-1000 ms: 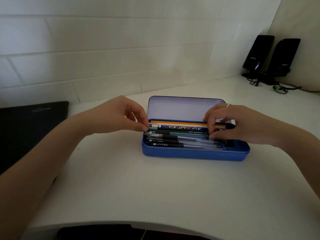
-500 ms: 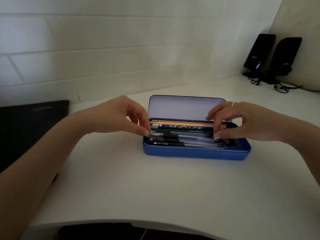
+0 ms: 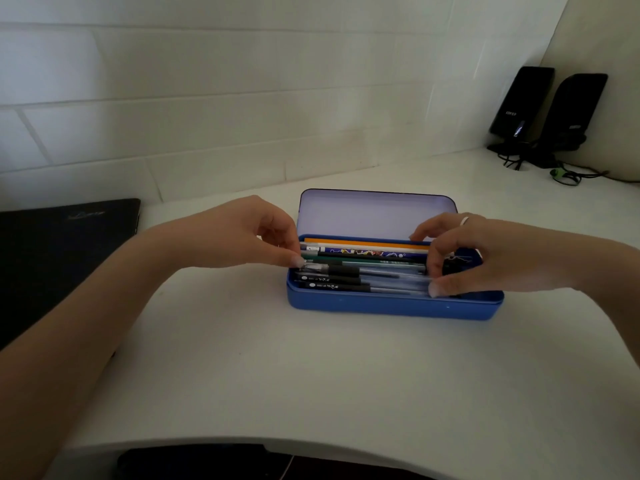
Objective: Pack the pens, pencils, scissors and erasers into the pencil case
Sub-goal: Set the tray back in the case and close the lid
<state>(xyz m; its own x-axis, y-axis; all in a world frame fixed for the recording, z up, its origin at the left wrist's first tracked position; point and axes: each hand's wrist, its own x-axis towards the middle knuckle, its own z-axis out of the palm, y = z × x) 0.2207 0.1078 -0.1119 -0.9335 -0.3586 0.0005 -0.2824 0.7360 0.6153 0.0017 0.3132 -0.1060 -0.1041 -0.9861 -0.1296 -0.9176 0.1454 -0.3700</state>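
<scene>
An open blue pencil case (image 3: 391, 306) sits mid-table, its lid (image 3: 377, 216) standing up at the back. Inside, lengthwise, lie an orange pencil (image 3: 363, 243), a patterned pencil (image 3: 363, 252), a green pencil (image 3: 363, 261) and several black-gripped clear pens (image 3: 332, 287). My left hand (image 3: 239, 233) pinches the tip of the top pen (image 3: 343, 270) at the case's left end. At the right end my right hand (image 3: 491, 254) curls over the case, thumb and fingers pinching the pens' ends. A dark item (image 3: 457, 263) beneath that hand is mostly hidden.
A closed black laptop (image 3: 62, 254) lies at the table's left side. Two black speakers (image 3: 523, 102) (image 3: 575, 109) with cables (image 3: 568, 174) stand in the far right corner. A white tiled wall runs behind the case. The table's curved front edge (image 3: 311, 441) is near me.
Both hands stayed at the case's two ends. The pen between them sank slightly among the other pens, and my right thumb shifted toward the case's front wall.
</scene>
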